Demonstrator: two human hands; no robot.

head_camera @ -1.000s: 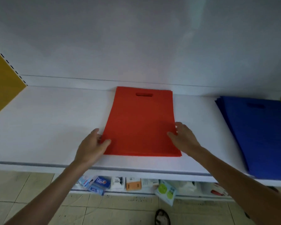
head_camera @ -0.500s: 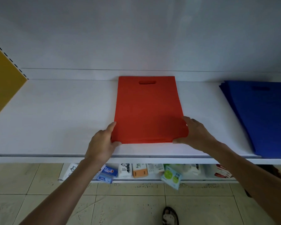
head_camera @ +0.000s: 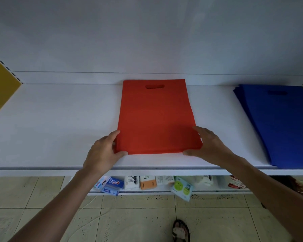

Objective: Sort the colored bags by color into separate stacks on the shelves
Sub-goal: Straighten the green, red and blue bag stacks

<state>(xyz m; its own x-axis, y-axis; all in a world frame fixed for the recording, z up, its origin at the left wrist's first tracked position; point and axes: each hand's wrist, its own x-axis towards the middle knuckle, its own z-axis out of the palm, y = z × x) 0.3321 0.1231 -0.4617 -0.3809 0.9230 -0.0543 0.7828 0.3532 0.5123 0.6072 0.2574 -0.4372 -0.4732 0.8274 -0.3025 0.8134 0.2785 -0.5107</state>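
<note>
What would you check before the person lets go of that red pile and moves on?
1. The red stack lies flat on the shelf: ok.
2. Only red shows in it: ok.
3. The left hand and right hand touch its near corners: ok.
4. Gap to the blue stack: ok.
5. Edges of the blue stack squared: not ok, slightly fanned.
6. More bags left to sort: cannot tell.

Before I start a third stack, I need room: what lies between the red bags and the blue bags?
Bare white shelf, in the head view; only the right hand rests at the red bags' near corner.
</note>
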